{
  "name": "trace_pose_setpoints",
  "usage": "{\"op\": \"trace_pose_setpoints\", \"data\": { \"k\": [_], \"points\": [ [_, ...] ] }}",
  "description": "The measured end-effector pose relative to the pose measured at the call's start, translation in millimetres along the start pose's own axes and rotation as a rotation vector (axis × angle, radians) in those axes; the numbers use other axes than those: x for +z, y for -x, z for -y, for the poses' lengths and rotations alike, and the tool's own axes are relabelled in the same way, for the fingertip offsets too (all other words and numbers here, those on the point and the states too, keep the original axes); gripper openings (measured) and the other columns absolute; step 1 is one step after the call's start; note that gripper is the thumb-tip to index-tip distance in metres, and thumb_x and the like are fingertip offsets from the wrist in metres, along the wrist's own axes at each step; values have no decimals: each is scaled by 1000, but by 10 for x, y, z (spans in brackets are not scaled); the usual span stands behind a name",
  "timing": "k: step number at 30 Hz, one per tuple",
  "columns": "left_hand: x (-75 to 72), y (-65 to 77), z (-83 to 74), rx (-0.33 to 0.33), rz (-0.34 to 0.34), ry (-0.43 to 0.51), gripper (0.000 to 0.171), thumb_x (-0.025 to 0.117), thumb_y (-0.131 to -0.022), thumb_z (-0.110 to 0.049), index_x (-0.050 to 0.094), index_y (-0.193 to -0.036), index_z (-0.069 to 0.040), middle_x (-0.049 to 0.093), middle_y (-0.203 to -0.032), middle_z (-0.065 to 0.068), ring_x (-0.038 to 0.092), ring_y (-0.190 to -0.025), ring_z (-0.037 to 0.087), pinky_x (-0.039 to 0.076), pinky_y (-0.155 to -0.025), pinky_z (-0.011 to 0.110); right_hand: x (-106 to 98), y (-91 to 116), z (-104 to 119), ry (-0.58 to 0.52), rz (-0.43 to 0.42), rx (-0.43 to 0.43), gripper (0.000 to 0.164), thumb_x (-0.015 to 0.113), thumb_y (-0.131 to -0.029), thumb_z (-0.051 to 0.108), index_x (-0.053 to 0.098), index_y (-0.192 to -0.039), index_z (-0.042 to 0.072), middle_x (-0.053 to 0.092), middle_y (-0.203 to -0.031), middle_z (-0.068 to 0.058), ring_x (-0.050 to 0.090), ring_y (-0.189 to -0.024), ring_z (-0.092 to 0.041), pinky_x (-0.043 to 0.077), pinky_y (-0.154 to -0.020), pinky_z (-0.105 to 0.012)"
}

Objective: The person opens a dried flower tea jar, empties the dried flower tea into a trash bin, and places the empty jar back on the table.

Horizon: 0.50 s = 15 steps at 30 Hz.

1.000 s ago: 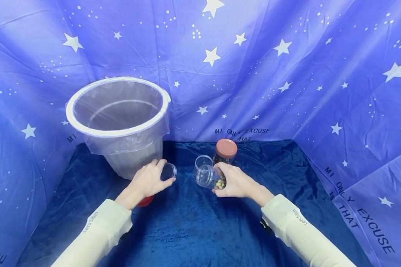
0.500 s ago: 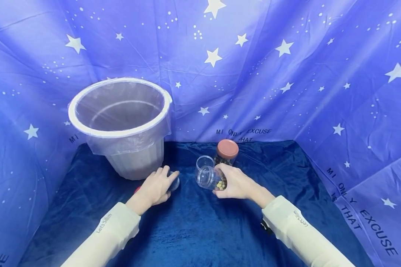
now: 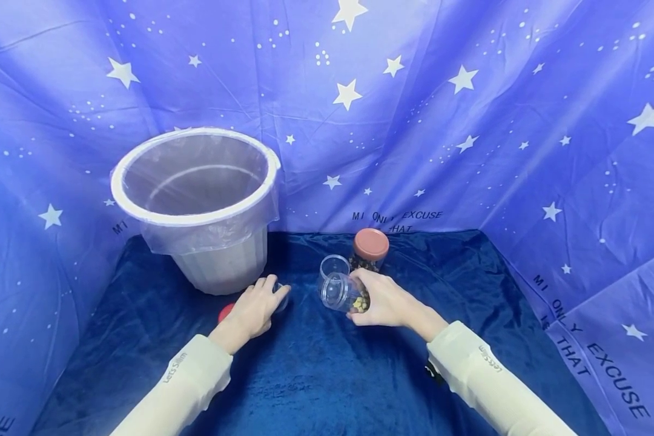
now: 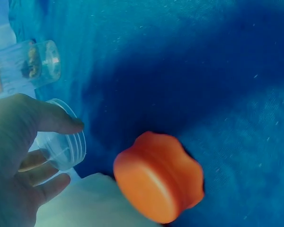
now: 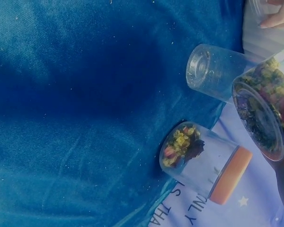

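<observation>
My left hand (image 3: 247, 316) grips a clear plastic jar (image 4: 68, 144) with a ridged rim, just above the cloth; fingers hide much of it. Beside that hand lies a red, scalloped lid-like piece (image 4: 158, 177). My right hand (image 3: 387, 298) holds a second clear jar (image 3: 335, 292) tilted, its mouth facing left. Dried flowers (image 5: 265, 101) fill its bottom end. Close behind stands a third clear jar (image 5: 222, 71), uncapped and see-through; whether the tilted jar touches it I cannot tell. Behind the right hand is a jar (image 5: 199, 161) of dried flowers with a pinkish-orange lid (image 3: 372, 243).
A large pale bin (image 3: 226, 263) with a clear liner over its white rim stands at the back left, near my left hand. Dark blue velvet cloth (image 3: 327, 375) covers the table. Star-printed blue curtains (image 3: 305, 72) enclose the back and sides.
My left hand has turned over and shifted slightly right with its jar, so the back of the hand faces up. My right hand and its tilted jar stay nearly still.
</observation>
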<state>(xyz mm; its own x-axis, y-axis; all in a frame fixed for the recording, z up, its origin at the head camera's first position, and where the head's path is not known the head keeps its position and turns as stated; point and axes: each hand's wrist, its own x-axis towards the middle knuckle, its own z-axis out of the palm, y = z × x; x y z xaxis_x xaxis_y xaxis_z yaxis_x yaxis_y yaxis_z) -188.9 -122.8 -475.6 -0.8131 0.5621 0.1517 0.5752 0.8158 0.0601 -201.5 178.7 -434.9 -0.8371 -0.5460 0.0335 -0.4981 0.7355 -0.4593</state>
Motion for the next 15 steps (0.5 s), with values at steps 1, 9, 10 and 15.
{"op": "trace_pose_setpoints", "data": {
  "k": [1, 9, 10, 15],
  "points": [
    [19, 2, 1, -11, 2, 7, 64, 81, -65, -3, 58, -125, -6, 53, -119, 24, 59, -105, 42, 54, -82, 51, 2, 0, -2, -1, -1, 0, 64, 81, -71, 36, 54, -125, 14, 64, -106, 3, 60, -88, -8, 53, -77, -29],
    [123, -40, 30, -81, 25, 40, 61, 76, -68, 0, 57, -126, -6, 52, -124, 25, 58, -109, 44, 53, -85, 53, 5, 6, -8, -8, 1, 6, 63, 81, -71, 35, 54, -124, 15, 64, -106, 3, 60, -88, -8, 53, -76, -29],
    [132, -42, 34, -86, 29, 41, 61, 76, -69, 0, 57, -126, -6, 52, -124, 25, 58, -109, 44, 53, -86, 54, 6, 7, -9, -9, 2, 7, 63, 81, -71, 36, 54, -124, 15, 64, -106, 3, 60, -88, -8, 53, -77, -30],
    [182, -26, 38, -88, 28, 25, 60, 77, -68, -1, 58, -124, -7, 53, -121, 24, 60, -104, 43, 53, -83, 52, 16, 7, -9, -2, 1, 6, 64, 81, -70, 36, 54, -125, 15, 65, -108, 2, 61, -89, -8, 53, -78, -30]
  ]
}}
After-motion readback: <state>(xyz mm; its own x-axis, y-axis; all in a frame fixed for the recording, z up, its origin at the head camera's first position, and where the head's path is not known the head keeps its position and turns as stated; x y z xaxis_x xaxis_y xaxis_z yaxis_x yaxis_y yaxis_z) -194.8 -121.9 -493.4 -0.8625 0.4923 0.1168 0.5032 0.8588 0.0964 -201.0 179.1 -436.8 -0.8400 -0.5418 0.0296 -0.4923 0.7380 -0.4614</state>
